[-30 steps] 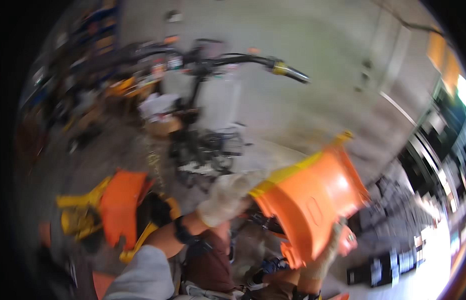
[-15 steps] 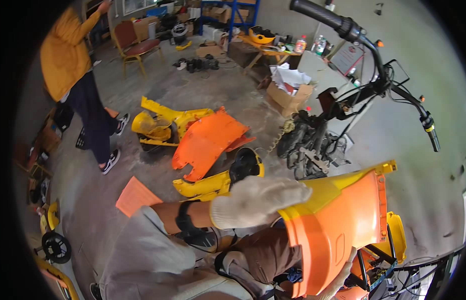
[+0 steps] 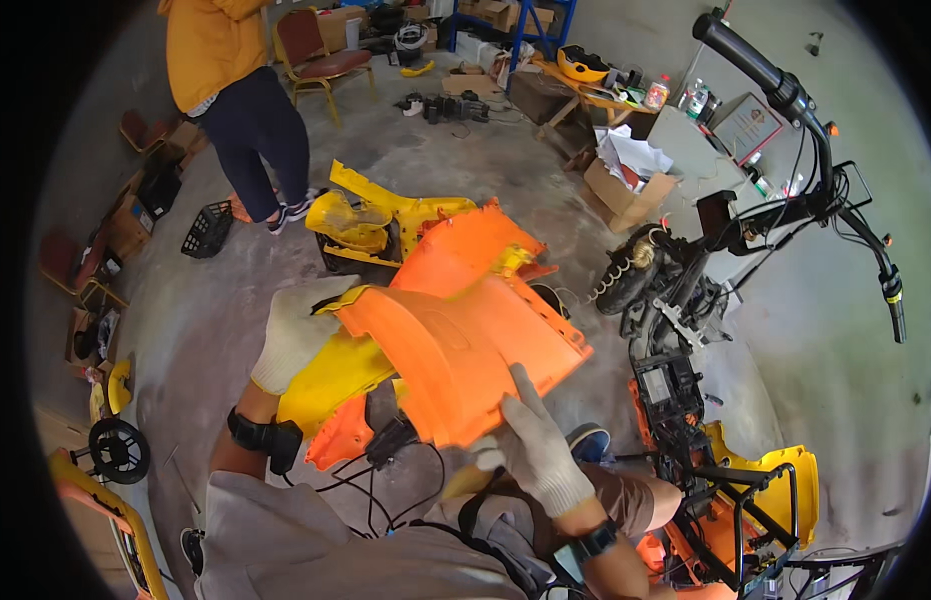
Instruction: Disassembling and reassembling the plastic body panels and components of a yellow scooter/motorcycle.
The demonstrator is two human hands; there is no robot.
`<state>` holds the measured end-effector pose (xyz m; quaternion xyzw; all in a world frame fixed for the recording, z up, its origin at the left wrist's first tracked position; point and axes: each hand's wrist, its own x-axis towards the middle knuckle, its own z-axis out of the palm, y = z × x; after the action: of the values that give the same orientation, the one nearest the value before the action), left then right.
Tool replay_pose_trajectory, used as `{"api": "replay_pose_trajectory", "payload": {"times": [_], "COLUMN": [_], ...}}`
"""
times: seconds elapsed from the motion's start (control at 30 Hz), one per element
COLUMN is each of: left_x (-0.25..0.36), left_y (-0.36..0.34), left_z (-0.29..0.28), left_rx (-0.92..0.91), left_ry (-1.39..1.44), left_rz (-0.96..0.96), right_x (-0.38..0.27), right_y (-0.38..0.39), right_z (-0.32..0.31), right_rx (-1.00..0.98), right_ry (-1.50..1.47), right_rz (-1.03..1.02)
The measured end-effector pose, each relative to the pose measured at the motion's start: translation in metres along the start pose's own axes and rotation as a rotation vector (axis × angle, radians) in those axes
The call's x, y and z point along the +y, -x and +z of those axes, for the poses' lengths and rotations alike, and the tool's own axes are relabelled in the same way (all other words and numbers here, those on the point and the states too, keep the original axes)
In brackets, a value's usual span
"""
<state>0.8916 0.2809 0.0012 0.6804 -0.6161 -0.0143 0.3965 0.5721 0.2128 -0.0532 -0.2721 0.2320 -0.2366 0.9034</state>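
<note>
My left hand (image 3: 296, 330), in a cream glove, grips the left end of a curved orange and yellow plastic panel (image 3: 456, 355) over my lap. Its fingertips are mostly hidden by the panel's yellow edge (image 3: 331, 390). My right hand (image 3: 531, 450), also gloved, holds the panel's lower right edge, fingers against the orange surface. Beyond it on the floor lie yellow body parts (image 3: 346, 220) and another orange panel (image 3: 456, 240). A further small orange piece (image 3: 336, 435) and black cables show below the held panel.
A stripped black scooter frame (image 3: 726, 230) with handlebars and yellow cowling (image 3: 786, 490) stands at right. A person (image 3: 256, 140) in a yellow top stands at back left by a black crate (image 3: 206, 230). Chairs (image 3: 326, 65), cardboard boxes (image 3: 631, 200) and a cluttered wooden table (image 3: 626, 95) line the back.
The held panel has swung from lower right toward the middle, tilting flatter, with both my hands on it. My view has turned. The person at back left has shifted and now stands by the crate.
</note>
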Motion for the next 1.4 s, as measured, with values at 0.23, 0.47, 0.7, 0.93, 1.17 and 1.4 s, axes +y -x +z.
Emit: {"api": "replay_pose_trajectory", "payload": {"times": [0.23,0.47,0.7,0.93,1.17,1.4], "left_x": [-0.105,-0.145,-0.114,-0.098,-0.078,-0.015], "left_y": [0.022,-0.003,-0.016,-0.005,0.078,0.119], "left_z": [0.038,0.086,0.157,0.179,0.126,0.101], "left_rx": [0.150,-0.035,-0.307,-0.323,-0.643,-0.519], "left_ry": [0.393,0.248,0.027,0.006,0.249,0.497], "left_rz": [-0.665,-0.387,-0.360,-0.348,-0.721,-0.483], "right_x": [-0.009,-0.036,-0.037,-0.011,-0.018,-0.006], "right_y": [-0.035,-0.044,-0.140,-0.222,-0.230,-0.227], "right_z": [-0.050,-0.071,-0.044,-0.079,-0.110,-0.138], "right_rx": [0.107,0.625,0.360,0.442,0.469,0.606], "right_ry": [0.000,0.616,1.946,2.210,2.181,2.081], "right_rz": [0.093,-0.089,-0.816,-0.097,-0.282,-0.106]}}
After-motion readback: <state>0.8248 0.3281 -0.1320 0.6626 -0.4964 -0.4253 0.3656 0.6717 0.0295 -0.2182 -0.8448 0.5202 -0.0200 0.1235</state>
